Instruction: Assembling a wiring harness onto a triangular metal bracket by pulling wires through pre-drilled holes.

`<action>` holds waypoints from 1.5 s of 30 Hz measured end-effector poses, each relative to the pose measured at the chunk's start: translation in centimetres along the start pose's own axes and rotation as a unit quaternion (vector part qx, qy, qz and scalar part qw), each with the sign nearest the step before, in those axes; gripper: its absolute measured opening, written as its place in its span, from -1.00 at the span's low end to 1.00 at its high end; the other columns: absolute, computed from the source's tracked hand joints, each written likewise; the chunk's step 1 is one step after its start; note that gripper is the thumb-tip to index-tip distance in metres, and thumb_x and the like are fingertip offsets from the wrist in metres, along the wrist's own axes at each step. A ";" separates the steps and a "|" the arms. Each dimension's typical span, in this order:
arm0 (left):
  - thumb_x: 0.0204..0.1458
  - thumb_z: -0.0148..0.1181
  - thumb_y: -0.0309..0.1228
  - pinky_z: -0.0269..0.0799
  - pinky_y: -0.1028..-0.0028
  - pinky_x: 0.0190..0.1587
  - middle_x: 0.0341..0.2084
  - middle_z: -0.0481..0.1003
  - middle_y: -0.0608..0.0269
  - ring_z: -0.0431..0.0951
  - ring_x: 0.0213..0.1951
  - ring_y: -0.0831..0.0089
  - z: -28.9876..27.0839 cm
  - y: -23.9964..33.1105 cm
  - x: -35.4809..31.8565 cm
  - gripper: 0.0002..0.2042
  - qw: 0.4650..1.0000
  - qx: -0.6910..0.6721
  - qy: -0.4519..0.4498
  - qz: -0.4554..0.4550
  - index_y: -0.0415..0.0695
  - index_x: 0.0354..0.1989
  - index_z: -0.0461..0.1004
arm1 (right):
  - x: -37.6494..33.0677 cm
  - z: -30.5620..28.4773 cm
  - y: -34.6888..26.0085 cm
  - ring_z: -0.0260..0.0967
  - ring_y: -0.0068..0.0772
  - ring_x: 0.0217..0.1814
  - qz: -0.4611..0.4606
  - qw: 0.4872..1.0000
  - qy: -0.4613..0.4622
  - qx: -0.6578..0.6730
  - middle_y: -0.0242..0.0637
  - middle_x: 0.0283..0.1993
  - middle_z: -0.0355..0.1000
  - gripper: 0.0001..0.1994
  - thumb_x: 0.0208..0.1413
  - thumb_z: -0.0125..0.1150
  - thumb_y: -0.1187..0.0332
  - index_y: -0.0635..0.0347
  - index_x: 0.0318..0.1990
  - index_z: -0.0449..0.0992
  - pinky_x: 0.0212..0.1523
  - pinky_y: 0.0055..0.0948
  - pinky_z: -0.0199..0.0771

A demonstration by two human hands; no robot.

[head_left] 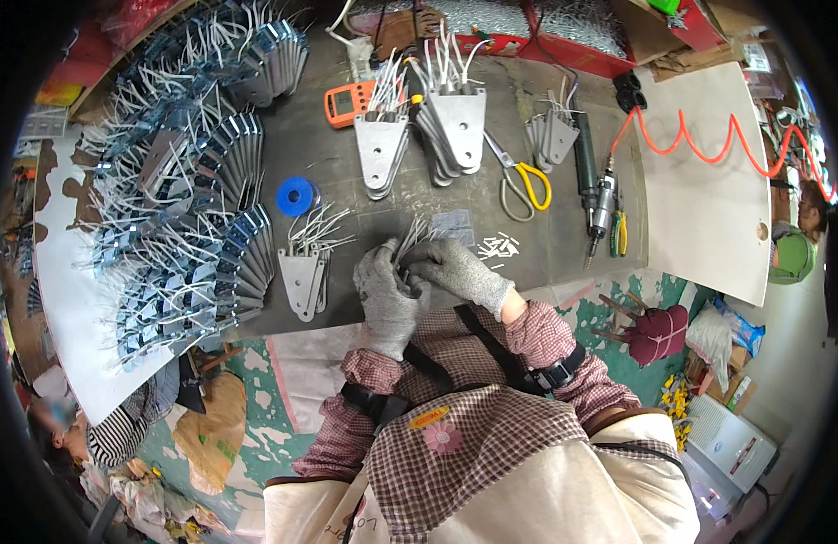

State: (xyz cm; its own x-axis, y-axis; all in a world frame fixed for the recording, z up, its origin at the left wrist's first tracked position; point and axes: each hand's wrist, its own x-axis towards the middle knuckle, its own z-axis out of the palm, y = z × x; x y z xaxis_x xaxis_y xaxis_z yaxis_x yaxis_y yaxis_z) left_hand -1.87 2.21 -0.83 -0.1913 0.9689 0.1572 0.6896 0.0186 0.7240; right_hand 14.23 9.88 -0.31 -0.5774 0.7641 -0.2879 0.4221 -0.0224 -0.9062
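The step in hand appears to be handwork on a wired piece, which is at the near edge of the bench, between the two gloved hands; its thin wires stick up, while its lower part is hidden. The left hand has its grip closed around the piece. The right hand has bent fingers against it; whether its grip pinches anything, I cannot tell. The next move probably calls for holding the piece steady with the left while the right sorts single wires.

Counted: four separate stacks of wired plates, one near left, two far in the middle and one smaller far right. There are also one blue spool, one orange meter, one pair of scissors, one power screwdriver and one pair of pliers. The small white tubes right of the hands overlap too much to count, as do the rows of wired plates along the left.
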 end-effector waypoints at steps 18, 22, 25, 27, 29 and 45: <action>0.29 0.29 -0.40 0.41 0.58 -0.47 -0.38 0.68 0.24 0.50 -0.55 0.68 -0.7 1.0 6.6 -0.77 0.904 -0.338 -0.122 -0.232 -0.27 0.01 0.61 | -2.8 -4.8 6.4 0.56 0.14 -0.01 0.116 0.892 0.069 -0.432 0.09 -0.07 0.51 -0.70 0.16 0.19 0.43 0.26 0.04 0.44 0.01 0.04 0.55; 0.23 0.33 -0.50 0.44 0.59 -0.46 -0.40 0.64 0.28 0.52 -0.53 0.66 -0.4 0.6 6.0 -0.81 0.901 -0.364 -0.093 -0.214 -0.27 -0.02 0.62 | -2.5 -5.0 4.8 0.56 0.11 0.01 0.098 0.934 0.128 -0.320 0.10 -0.05 0.53 -0.73 0.24 0.14 0.43 0.27 0.07 0.49 0.01 0.03 0.54; 0.24 0.35 -0.44 0.44 0.54 -0.49 -0.50 0.59 0.30 0.53 -0.52 0.64 -0.2 0.1 5.6 -0.81 0.913 -0.339 -0.094 -0.209 -0.23 -0.03 0.64 | -2.1 -5.2 2.5 0.57 0.04 -0.02 0.070 0.965 0.184 -0.171 0.07 -0.07 0.55 -0.78 0.31 0.13 0.41 0.27 0.03 0.54 -0.01 -0.06 0.54; 0.24 0.35 -0.42 0.47 0.52 -0.45 -0.49 0.60 0.28 0.55 -0.50 0.62 -0.3 0.1 5.9 -0.80 0.919 -0.315 -0.100 -0.216 -0.23 -0.04 0.63 | -1.8 -4.9 0.5 0.58 -0.05 -0.06 0.066 0.975 0.200 -0.067 0.03 -0.11 0.56 -0.81 0.33 0.15 0.40 0.28 0.00 0.56 -0.03 -0.15 0.55; 0.25 0.35 -0.39 0.50 0.49 -0.40 -0.47 0.62 0.26 0.58 -0.46 0.60 0.0 -0.2 6.1 -0.80 0.935 -0.284 -0.086 -0.192 -0.23 -0.05 0.63 | -0.8 -3.7 -2.0 0.57 -0.15 -0.12 0.067 0.976 0.205 0.041 -0.01 -0.15 0.57 -0.83 0.33 0.19 0.40 0.30 -0.04 0.58 -0.05 -0.25 0.55; 0.30 0.25 -0.36 0.57 0.36 -0.05 -0.21 0.66 0.03 0.71 -0.15 0.25 -0.3 -0.4 5.3 -0.79 0.975 -0.148 -0.082 -0.145 -0.22 -0.01 0.59 | 3.1 -0.6 -3.7 0.51 -0.51 -0.02 0.019 0.961 0.240 0.136 -0.23 -0.04 0.56 -0.74 0.34 0.14 0.56 0.34 0.14 0.43 0.05 -0.51 0.54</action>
State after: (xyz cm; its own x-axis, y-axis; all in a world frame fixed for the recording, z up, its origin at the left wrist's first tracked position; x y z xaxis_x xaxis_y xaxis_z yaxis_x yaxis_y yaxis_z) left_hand -3.36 7.27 -0.07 -0.2170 0.9605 -0.1742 0.3876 0.2486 0.8877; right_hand 11.30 12.73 2.35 -0.1477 0.9674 -0.2058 0.2013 -0.1743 -0.9639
